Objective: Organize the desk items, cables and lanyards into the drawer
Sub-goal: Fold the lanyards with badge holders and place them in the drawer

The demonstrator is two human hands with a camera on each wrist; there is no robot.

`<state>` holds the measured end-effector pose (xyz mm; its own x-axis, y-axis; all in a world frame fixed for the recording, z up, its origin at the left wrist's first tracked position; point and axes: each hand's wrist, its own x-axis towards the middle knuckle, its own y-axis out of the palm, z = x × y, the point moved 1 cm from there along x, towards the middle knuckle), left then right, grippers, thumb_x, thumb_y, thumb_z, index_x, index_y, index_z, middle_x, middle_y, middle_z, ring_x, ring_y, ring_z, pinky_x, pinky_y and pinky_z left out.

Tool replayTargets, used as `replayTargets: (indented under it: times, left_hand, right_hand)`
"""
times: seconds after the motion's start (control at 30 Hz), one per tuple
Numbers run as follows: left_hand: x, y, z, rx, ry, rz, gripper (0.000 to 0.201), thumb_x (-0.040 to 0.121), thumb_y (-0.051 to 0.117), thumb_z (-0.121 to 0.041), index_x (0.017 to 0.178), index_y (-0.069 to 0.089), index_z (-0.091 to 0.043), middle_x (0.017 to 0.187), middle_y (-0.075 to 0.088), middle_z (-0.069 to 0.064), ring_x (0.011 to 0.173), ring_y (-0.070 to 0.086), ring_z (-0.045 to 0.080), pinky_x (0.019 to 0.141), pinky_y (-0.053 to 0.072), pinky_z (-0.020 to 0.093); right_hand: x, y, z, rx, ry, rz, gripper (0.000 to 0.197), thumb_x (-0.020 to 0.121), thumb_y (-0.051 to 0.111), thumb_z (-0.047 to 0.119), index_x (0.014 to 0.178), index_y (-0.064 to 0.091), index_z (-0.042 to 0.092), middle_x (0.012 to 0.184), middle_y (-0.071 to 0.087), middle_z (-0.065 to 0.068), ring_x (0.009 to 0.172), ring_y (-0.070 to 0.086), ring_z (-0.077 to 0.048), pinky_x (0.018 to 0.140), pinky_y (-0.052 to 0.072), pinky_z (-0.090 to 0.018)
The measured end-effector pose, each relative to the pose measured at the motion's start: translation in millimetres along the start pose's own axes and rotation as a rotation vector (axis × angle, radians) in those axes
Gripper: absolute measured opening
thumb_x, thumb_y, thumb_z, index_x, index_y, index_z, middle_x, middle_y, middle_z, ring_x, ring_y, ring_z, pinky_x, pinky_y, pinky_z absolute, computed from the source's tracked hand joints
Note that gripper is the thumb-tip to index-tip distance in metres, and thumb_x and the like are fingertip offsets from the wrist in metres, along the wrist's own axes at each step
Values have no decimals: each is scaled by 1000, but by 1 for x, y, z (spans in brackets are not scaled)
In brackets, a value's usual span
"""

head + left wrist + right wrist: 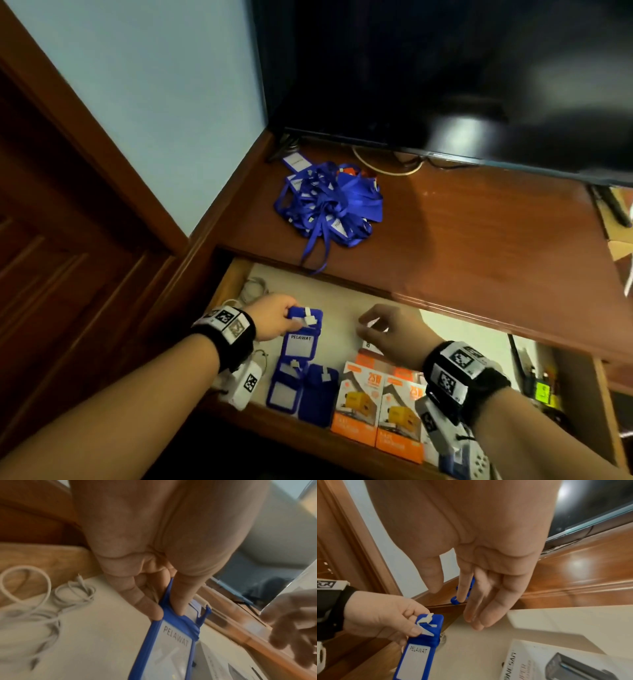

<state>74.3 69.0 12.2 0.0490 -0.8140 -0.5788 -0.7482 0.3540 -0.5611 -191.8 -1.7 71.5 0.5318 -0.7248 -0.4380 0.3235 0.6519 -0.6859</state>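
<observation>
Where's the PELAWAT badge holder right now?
In the open drawer, left side: the left hand pinches the PELAWAT badge holder by its top, white cables to its left.

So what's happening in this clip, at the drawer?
A person is sorting items into an open drawer. The left hand pinches the top of a blue PELAWAT badge holder over the drawer. The right hand hovers beside it, holding nothing. Two more badge holders, charger boxes and white cables already lie inside; a pile of blue lanyards waits on the desk.
</observation>
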Motion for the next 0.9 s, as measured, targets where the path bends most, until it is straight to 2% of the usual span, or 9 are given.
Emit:
replayTargets:
  times: [0.07, 0.13, 0.3, 0.37, 0.47, 0.57, 0.7, 0.8, 0.9]
  left_hand:
    - [17, 13, 4, -38, -26, 5, 21, 93, 74, -28, 101, 67, -10, 96, 77, 13, 93, 75, 30, 86, 62, 49]
    - [35, 23, 3, -19, -30, 9, 15, 95, 71, -27, 97, 65, -13, 98, 76, 14, 94, 75, 31, 87, 61, 48]
    - [72, 48, -10, 98, -25, 41, 14, 100, 67, -33, 96, 62, -21, 96, 68, 0, 89, 64, 20, 76, 47, 29]
    - [83, 57, -12, 140, -34, 76, 15, 98, 68, -34, 97, 63, -20, 99, 68, 1, 94, 65, 21, 79, 48, 29]
    - [96, 69, -8, 205, -54, 146, 17, 96, 70, -35, 100, 66, -20, 104, 71, 3, 101, 68, 24, 87, 53, 32]
    - [101, 80, -4, 270, -77, 169, 17, 94, 72, -38, 99, 64, -24, 103, 70, 0, 99, 68, 23, 82, 51, 29]
    - [102, 90, -2, 338, -94, 107, 35, 92, 75, -39, 118, 68, -17, 117, 72, 5, 106, 68, 25, 88, 54, 31]
    - [98, 87, -1, 342, -98, 35, 51, 88, 78, -42, 130, 60, -19, 127, 66, 5, 112, 65, 24, 95, 54, 33]
    - [89, 78, -2, 330, -117, 0, 48, 91, 74, -41, 133, 57, -23, 132, 60, 4, 114, 63, 23, 98, 52, 33]
  right_hand:
    - [0, 1, -13, 9, 40, -7, 30, 95, 67, 46, 115, 71, 25, 95, 69, 6, 86, 66, -11, 78, 53, -24]
    - [-1, 1, -21, 18, 87, -13, 27, 94, 67, 47, 112, 71, 28, 94, 69, 6, 89, 68, -15, 84, 56, -32]
    - [-10, -2, -39, 26, 137, -16, 21, 95, 64, 47, 109, 68, 32, 99, 69, 8, 88, 67, -12, 81, 54, -32]
    - [-10, -6, -48, 78, 164, -25, 18, 95, 65, 46, 106, 67, 32, 98, 71, 8, 86, 68, -15, 82, 57, -34]
    - [-8, -16, -57, 68, 163, -94, 13, 96, 65, 44, 104, 66, 34, 96, 71, 14, 80, 67, -6, 76, 55, -29]
    - [-2, -30, -56, 79, 118, -144, 17, 97, 65, 39, 111, 68, 30, 105, 71, 16, 84, 69, -7, 82, 57, -33]
    - [21, -46, -47, 56, 80, -152, 21, 96, 67, 35, 113, 69, 23, 107, 73, 11, 99, 68, -13, 89, 54, -32]
    - [43, -55, -37, 32, 40, -147, 19, 96, 68, 34, 111, 70, 23, 101, 73, 12, 95, 68, -13, 89, 54, -32]
    - [70, -58, -30, 12, 1, -150, 15, 94, 69, 31, 107, 70, 23, 96, 71, 10, 90, 69, -16, 82, 54, -31]
